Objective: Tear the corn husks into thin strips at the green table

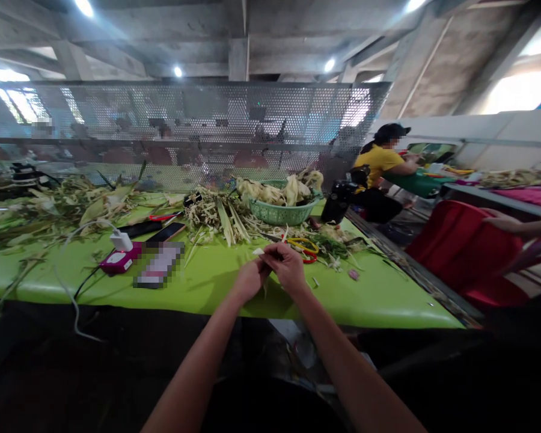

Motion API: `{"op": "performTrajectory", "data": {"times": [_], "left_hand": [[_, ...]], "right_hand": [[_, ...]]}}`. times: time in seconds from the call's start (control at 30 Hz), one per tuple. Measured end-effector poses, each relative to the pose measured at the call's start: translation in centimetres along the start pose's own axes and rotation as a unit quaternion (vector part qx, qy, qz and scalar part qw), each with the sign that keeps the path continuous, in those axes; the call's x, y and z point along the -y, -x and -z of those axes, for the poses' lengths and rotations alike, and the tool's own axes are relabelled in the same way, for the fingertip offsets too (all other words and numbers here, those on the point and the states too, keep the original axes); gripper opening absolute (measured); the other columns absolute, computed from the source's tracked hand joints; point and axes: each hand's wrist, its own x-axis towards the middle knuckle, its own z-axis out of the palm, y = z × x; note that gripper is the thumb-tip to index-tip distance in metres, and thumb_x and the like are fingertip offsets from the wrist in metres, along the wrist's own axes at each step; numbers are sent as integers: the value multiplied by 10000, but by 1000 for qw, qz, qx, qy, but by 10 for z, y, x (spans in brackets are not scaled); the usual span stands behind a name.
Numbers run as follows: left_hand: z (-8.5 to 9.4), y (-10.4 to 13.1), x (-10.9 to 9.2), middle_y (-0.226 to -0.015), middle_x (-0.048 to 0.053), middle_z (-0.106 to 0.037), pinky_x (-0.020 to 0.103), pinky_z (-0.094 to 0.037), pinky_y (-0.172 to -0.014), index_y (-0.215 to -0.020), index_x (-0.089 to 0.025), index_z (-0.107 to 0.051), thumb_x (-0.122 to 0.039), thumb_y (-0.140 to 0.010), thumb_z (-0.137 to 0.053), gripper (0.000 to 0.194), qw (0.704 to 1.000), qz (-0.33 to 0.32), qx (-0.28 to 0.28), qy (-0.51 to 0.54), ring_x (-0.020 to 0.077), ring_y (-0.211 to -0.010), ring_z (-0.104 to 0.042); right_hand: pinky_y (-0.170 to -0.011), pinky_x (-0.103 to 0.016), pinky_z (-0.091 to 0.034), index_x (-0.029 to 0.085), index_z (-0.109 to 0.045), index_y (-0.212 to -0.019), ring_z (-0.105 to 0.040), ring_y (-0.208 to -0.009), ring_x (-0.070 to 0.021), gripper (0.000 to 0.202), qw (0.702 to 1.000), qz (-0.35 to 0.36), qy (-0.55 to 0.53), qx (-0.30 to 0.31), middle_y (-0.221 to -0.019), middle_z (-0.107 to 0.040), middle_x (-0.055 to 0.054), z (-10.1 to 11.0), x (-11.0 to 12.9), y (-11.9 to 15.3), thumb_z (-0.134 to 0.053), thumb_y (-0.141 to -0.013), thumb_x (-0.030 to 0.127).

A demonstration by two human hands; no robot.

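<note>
Two hands meet over the near edge of the green counter point(216, 282): the left hand point(249, 281) and the right hand point(288, 266), both curled nearly closed, pinching one pale strip point(258, 252) between them. The strip is small and partly hidden by the fingers; it seems to lie roughly level, its long axis running left to right, its free end poking out above the left hand. Beyond the right hand stands one green basket point(282, 213) heaped with pale husks. Just right of that hand lie two rings, one yellow point(303, 245) and one red point(310, 258). Well left of the left hand sit two phones point(165, 233) and one white charger point(121, 242) on a pink box point(117, 262).
</note>
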Motion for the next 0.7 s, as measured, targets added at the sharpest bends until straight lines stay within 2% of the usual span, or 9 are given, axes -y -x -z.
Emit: {"op": "performTrajectory", "data": {"times": [0.07,0.17,0.27,0.37,0.43,0.5,0.6,0.7], "left_hand": [[2,-1,-3,-695,36,-646,306,-443,-790,-787,-157,-702,-318,-701,-688,182,999,25,3,37,180,-738,-558],[6,1,-13,-624,6,-579,241,-426,-653,-838,-158,-697,-455,-748,-631,317,987,80,-67,119,130,-638,-516],[8,4,-23,-619,-5,-551,210,-394,-565,-908,-169,-680,-528,-768,-583,397,966,114,-116,202,102,-578,-490],[7,5,-26,-776,15,-619,206,-424,-629,-897,-182,-651,-468,-745,-640,323,951,107,-150,250,105,-679,-546],[6,3,-23,-850,15,-629,208,-433,-672,-893,-187,-637,-433,-726,-670,300,947,100,-164,256,109,-743,-560],[7,2,-18,-835,7,-616,204,-425,-663,-884,-181,-630,-423,-716,-679,299,952,90,-169,237,105,-737,-547],[9,0,-11,-698,-20,-548,192,-372,-568,-811,-166,-606,-437,-719,-671,294,964,74,-159,198,85,-622,-475],[11,0,-7,-588,-56,-429,190,-283,-491,-745,-166,-546,-449,-729,-658,305,969,62,-146,187,66,-525,-371]], "right_hand": [[-621,-278,-445,201,-659,-871,-533,-641,-143,164,1000,-13,-4,-1,-810,-649,-32,1,3,0,-635,-777,334],[-515,-245,-393,205,-620,-1019,-442,-542,-102,261,999,-32,9,-33,-889,-637,-35,5,9,0,-593,-810,359],[-460,-238,-359,199,-599,-930,-399,-491,-91,214,998,-56,31,-23,-818,-617,-19,6,8,2,-596,-806,373],[-486,-250,-422,204,-572,-880,-498,-533,-118,202,995,-88,4,40,-787,-621,-22,4,1,4,-609,-792,382],[-520,-264,-462,207,-562,-873,-572,-604,-152,205,991,-109,-22,69,-766,-628,-23,2,-4,4,-608,-787,388],[-568,-280,-478,203,-584,-858,-604,-664,-174,194,989,-114,-13,89,-753,-642,-23,1,-7,3,-606,-784,382],[-647,-296,-461,194,-637,-804,-601,-694,-179,168,989,-89,48,108,-747,-662,-23,3,-7,1,-594,-783,355],[-629,-286,-423,188,-635,-769,-569,-663,-172,173,987,-74,97,101,-711,-643,-18,4,-6,0,-566,-796,344]]}}
